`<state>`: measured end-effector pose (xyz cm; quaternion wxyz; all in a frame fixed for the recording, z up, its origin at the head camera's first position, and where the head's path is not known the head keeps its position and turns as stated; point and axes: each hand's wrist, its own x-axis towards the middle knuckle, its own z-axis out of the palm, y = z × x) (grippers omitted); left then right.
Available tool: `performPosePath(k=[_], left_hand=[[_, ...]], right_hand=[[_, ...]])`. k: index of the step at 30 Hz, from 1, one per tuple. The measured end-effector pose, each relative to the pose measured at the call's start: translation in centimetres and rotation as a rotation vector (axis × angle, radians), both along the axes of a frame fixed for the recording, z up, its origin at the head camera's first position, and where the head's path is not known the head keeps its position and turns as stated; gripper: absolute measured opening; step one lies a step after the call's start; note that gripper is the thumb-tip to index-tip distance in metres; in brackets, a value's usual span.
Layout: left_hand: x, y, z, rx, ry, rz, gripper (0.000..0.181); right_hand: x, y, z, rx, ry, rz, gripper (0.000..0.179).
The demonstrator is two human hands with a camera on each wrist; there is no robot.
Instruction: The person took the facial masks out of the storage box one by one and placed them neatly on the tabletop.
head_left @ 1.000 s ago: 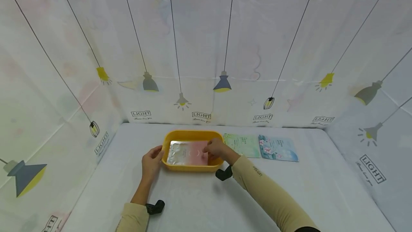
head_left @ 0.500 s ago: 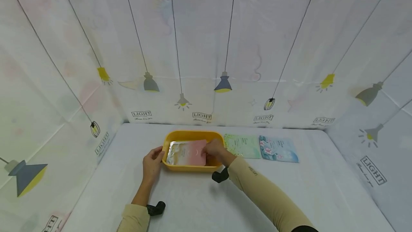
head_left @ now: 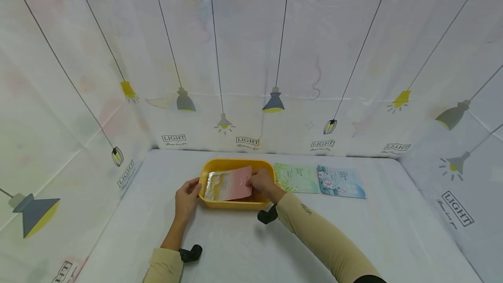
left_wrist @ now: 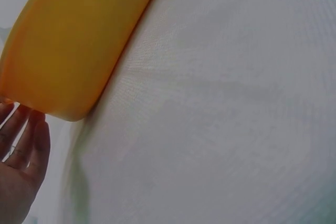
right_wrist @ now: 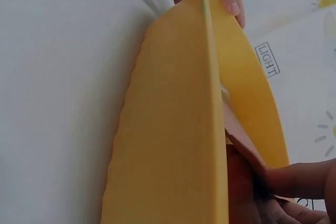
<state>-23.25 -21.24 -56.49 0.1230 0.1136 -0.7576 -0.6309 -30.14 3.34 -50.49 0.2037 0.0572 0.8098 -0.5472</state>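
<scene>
A yellow plastic basket stands on the white table. Inside it lies a pink, white and gold face mask packet, its right end lifted. My right hand pinches that raised end between thumb and fingers, inside the basket; the right wrist view shows the thumb on the pink edge. At the basket's left end, my left hand holds the rim, thumb over the inside and fingers against the outer wall. What lies beneath the packet is mostly hidden.
To the right of the basket lie a green face mask packet and a blue flowered one, flat and side by side. Behind the table hangs a pale cloth printed with lamps.
The right hand has taken hold of the pink packet's right end and raised it, so the packet now tilts. The left hand stays at the basket's rim.
</scene>
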Motion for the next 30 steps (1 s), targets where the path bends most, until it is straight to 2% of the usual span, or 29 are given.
performPosePath(k=[6, 14, 23, 30], left_hand=[[0.0, 0.1, 0.1, -0.011, -0.017, 0.008, 0.035], [0.2, 0.3, 0.4, -0.025, -0.015, 0.009, 0.035], [0.2, 0.3, 0.3, -0.027, -0.028, 0.02, 0.033], [0.1, 0.3, 0.4, -0.018, -0.029, 0.012, 0.034]], right_hand=[[0.0, 0.1, 0.1, -0.019, 0.007, -0.06, 0.027], [0.2, 1.0, 1.0, -0.099, 0.02, -0.066, 0.029], [-0.3, 2.5, 2.0, -0.141, 0.037, -0.065, 0.032], [-0.5, 3.5, 3.0, -0.2, 0.018, -0.101, 0.03]])
